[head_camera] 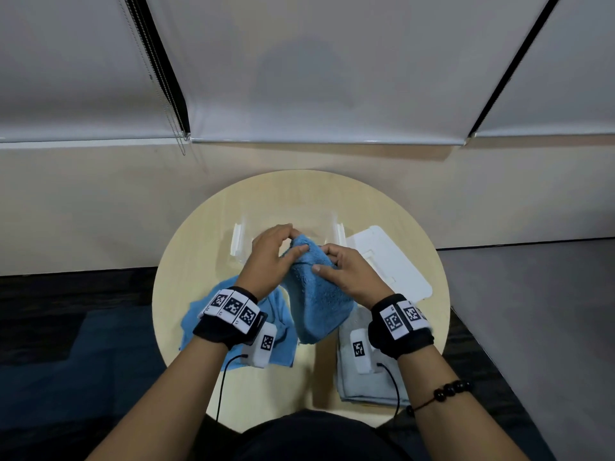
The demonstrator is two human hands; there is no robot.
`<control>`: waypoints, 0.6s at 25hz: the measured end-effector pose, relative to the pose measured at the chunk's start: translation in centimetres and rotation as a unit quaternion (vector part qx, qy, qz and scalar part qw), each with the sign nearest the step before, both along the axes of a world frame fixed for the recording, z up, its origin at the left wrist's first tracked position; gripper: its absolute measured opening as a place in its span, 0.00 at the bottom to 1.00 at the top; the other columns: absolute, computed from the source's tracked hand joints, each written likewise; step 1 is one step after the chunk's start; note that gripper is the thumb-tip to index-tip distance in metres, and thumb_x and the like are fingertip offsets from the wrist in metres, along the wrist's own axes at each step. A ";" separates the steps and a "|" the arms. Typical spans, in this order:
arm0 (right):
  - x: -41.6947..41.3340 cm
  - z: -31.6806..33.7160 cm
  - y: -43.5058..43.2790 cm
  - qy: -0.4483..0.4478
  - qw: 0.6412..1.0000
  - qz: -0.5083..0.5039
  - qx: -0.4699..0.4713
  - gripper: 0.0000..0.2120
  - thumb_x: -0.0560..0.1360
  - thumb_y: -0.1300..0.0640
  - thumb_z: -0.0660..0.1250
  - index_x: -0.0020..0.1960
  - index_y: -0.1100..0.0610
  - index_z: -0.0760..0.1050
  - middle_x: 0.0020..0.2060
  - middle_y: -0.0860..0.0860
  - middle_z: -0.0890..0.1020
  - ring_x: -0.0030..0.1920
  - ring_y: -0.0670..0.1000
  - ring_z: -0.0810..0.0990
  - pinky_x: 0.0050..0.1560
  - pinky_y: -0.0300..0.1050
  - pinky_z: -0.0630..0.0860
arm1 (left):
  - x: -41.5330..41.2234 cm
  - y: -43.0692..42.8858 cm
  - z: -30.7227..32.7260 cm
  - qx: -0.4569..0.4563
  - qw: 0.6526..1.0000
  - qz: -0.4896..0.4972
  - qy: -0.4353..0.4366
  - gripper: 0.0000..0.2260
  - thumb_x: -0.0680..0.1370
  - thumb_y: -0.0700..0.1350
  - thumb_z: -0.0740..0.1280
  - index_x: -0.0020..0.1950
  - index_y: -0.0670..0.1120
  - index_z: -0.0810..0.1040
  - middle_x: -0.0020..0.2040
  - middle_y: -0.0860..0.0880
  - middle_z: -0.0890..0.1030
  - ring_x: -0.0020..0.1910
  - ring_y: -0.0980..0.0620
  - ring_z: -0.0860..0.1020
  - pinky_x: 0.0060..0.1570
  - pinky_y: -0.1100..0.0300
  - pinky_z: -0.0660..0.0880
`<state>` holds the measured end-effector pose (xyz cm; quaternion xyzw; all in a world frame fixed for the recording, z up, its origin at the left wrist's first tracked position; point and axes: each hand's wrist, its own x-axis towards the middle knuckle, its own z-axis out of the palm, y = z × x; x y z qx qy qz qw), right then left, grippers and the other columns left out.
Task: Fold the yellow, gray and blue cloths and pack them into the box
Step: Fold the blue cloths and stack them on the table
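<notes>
open-topped box (312, 224) behind blue cloth (316, 294), lid (392, 261) at right, open tabletop (199, 247) left

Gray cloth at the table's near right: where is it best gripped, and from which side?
Probably the near edge, coming from the person's side, thumb on top: the gray cloth lies folded flat, that edge is bare by the table rim, and the wrist of the right hand covers its far end.

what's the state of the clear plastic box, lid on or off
Off: the clear plastic box stands open, and the flat white plastic lid lies on the table to its right.
</notes>
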<state>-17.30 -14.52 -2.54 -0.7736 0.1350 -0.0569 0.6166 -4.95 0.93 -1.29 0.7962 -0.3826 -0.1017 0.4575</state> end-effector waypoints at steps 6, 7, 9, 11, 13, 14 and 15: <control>-3.2 -2.2 -3.6 0.062 0.988 -0.039 -0.136 0.09 0.80 0.58 0.68 0.41 0.55 0.76 0.34 0.45 0.76 0.35 0.43 0.73 0.41 0.45 0.68 | 0.5 0.0 -0.4 -0.084 0.990 0.105 0.039 0.08 0.84 0.50 0.61 0.46 0.51 0.68 0.36 0.52 0.72 0.35 0.59 0.70 0.36 0.66 0.65; -3.5 -2.5 -3.8 0.047 0.992 -0.062 -0.101 0.08 0.80 0.58 0.68 0.43 0.58 0.77 0.36 0.46 0.77 0.37 0.44 0.74 0.43 0.46 0.70 | 0.2 -0.4 -0.6 -0.085 0.987 0.128 0.038 0.08 0.84 0.51 0.59 0.46 0.51 0.67 0.34 0.53 0.69 0.33 0.59 0.68 0.33 0.65 0.63; -3.9 -3.0 -3.5 0.003 0.993 -0.116 0.007 0.07 0.82 0.56 0.65 0.53 0.58 0.79 0.46 0.48 0.83 0.47 0.47 0.81 0.51 0.48 0.75 | -0.9 -1.5 -1.0 -0.090 0.979 0.175 0.049 0.09 0.85 0.53 0.56 0.48 0.50 0.66 0.32 0.54 0.67 0.29 0.58 0.66 0.30 0.65 0.62; -4.4 -3.3 -2.9 -0.042 0.980 -0.169 0.099 0.12 0.83 0.52 0.63 0.63 0.53 0.77 0.59 0.49 0.84 0.60 0.50 0.82 0.61 0.49 0.77 | -2.1 -2.6 -1.5 -0.080 0.974 0.207 0.044 0.11 0.86 0.54 0.54 0.49 0.49 0.66 0.31 0.53 0.66 0.29 0.56 0.66 0.30 0.58 0.62; -5.1 -3.5 -2.5 -0.060 0.969 -0.228 0.078 0.12 0.83 0.47 0.61 0.64 0.47 0.75 0.60 0.46 0.82 0.62 0.45 0.80 0.63 0.43 0.76 | -3.1 -3.5 -2.1 -0.072 0.973 0.218 0.039 0.12 0.86 0.54 0.52 0.51 0.47 0.65 0.31 0.50 0.67 0.29 0.50 0.66 0.30 0.55 0.60; -5.7 -3.6 -2.4 -0.053 0.965 -0.256 0.038 0.12 0.82 0.45 0.60 0.62 0.46 0.75 0.57 0.43 0.82 0.60 0.41 0.79 0.60 0.38 0.75 | -3.7 -4.0 -2.6 -0.064 0.973 0.218 0.043 0.11 0.86 0.53 0.52 0.52 0.47 0.65 0.31 0.49 0.68 0.29 0.49 0.67 0.29 0.55 0.60; -6.3 -3.9 -2.4 -0.042 0.959 -0.280 -0.001 0.11 0.82 0.43 0.59 0.60 0.46 0.74 0.53 0.42 0.81 0.55 0.37 0.79 0.56 0.34 0.74 | -4.3 -4.4 -3.1 -0.053 0.974 0.213 0.047 0.10 0.86 0.53 0.52 0.52 0.47 0.64 0.31 0.48 0.69 0.28 0.49 0.67 0.28 0.55 0.60</control>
